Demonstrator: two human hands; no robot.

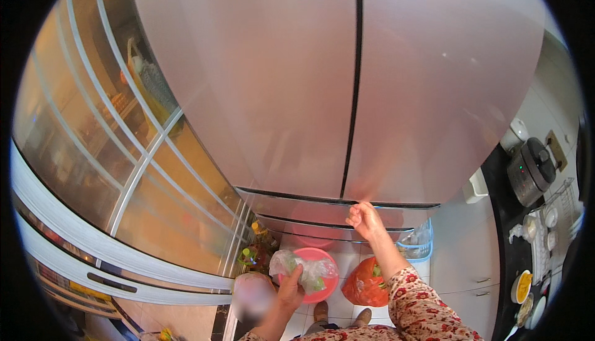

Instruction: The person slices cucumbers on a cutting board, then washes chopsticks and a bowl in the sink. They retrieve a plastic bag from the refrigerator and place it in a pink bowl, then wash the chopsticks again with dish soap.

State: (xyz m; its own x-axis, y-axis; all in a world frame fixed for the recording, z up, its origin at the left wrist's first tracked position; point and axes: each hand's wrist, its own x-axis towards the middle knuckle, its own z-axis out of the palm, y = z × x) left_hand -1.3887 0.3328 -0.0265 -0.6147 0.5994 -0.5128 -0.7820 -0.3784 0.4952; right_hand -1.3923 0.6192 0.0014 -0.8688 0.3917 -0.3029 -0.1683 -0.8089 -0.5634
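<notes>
My left hand is closed on a clear plastic bag with something green inside, held above a pink plastic basin on the floor. My right hand is raised to the lower edge of the right door of a large refrigerator, its fingers curled at the dark gap above the drawers; whether they grip the edge cannot be told. Both refrigerator doors look closed. Below my right forearm a red plastic bag with green vegetables sits on the tiled floor.
Bottles with yellow and green caps stand left of the basin, by a sliding glass door. A blue plastic basket is at the refrigerator's right foot. An electric pressure cooker and a bowl of yellow food are on the black countertop.
</notes>
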